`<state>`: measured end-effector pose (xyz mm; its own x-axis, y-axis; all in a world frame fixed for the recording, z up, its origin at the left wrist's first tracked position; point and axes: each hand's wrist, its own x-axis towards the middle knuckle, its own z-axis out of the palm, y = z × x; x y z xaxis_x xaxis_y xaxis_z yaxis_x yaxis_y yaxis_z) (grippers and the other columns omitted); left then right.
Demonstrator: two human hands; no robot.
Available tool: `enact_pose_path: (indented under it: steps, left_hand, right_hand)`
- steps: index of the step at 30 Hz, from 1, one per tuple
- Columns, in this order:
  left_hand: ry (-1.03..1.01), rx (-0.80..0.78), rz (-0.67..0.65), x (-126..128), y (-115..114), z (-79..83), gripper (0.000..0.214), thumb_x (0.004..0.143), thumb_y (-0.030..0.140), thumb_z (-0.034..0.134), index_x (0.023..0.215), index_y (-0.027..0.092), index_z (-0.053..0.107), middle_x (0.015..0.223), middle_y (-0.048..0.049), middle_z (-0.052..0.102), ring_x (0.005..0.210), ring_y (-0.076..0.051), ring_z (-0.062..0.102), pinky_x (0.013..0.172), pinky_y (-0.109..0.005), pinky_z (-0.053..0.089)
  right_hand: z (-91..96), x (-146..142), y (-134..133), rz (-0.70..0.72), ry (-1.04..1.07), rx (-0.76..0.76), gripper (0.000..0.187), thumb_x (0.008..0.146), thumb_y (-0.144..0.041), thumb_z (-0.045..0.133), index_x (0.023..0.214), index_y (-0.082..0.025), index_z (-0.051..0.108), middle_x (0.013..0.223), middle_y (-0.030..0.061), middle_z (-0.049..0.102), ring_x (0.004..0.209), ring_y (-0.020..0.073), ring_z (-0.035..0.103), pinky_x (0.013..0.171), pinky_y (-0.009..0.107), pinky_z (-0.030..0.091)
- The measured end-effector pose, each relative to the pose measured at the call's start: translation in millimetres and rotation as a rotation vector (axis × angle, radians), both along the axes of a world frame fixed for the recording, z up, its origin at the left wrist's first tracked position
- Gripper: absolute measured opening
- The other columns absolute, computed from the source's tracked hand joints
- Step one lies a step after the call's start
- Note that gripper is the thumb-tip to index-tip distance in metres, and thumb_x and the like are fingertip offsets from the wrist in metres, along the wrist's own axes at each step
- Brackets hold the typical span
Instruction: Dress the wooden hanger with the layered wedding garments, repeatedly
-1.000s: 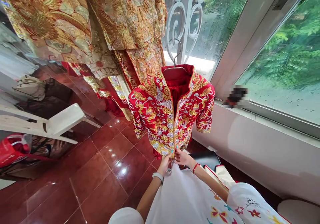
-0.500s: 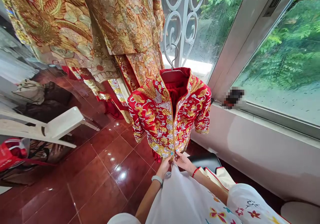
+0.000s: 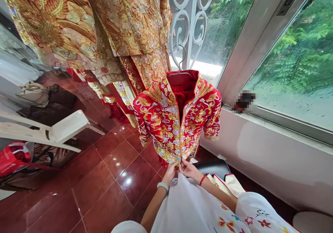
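Note:
A red jacket thick with gold and silver embroidery hangs on a wire hanger hooked to a white scrolled window grille. Its front is closed from the chest down and open at the red-lined collar. My left hand, with a white band at the wrist, pinches the bottom hem at the front seam. My right hand, with a red cord at the wrist, pinches the same hem just to the right. The two hands almost touch.
Gold brocade robes hang at upper left. A white chair stands at left over dark bags, beside a red bag. The floor is glossy red tile. A window sill runs at right; a black stool stands below the jacket.
The view has shifted slightly. Both hands stay pinched on the jacket's bottom hem, and the jacket hangs much as before.

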<state>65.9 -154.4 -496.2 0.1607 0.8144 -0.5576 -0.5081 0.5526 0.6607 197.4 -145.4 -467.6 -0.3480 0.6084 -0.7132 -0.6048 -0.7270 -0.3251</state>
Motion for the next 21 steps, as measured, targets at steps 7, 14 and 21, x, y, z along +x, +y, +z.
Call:
enact_pose_path:
  steps: [7, 14, 21]
  left_hand:
    - [0.032, -0.003, 0.01, -1.5, -1.4, -3.1, 0.043, 0.052, 0.042, 0.093, 0.077, 0.018, 0.068, 0.078, -0.0044, 0.074, 0.076, -0.02, 0.069, 0.073, -0.03, 0.05]
    - [0.119, -0.003, 0.002, -2.3, 0.9, -8.8, 0.051, 0.049, 0.046, 0.094, 0.082, 0.018, 0.067, 0.076, -0.0037, 0.07, 0.072, -0.019, 0.065, 0.073, -0.032, 0.047]
    - [0.277, 0.023, 0.004, -1.3, 10.9, -5.3, 0.052, 0.052, 0.052, 0.091, 0.08, 0.02, 0.061, 0.083, -0.0034, 0.067, 0.077, -0.017, 0.061, 0.076, -0.031, 0.046]
  right_hand:
    - [22.1, 8.1, -1.9, 0.065, -0.033, -0.059, 0.027, 0.095, -0.029, 0.055, 0.07, -0.019, 0.049, 0.058, -0.0049, 0.052, 0.049, 0.0078, 0.048, 0.06, 0.022, 0.045]
    - [42.6, 14.6, 11.7, 0.212, -0.202, 0.117, 0.032, 0.085, -0.022, 0.059, 0.057, -0.019, 0.045, 0.049, -0.0054, 0.044, 0.043, 0.0067, 0.032, 0.048, 0.022, 0.026]
    - [65.1, 17.3, 50.9, 0.193, -0.357, 0.34, 0.031, 0.079, -0.024, 0.058, 0.053, -0.02, 0.041, 0.048, -0.0065, 0.038, 0.045, 0.007, 0.026, 0.048, 0.025, 0.022]
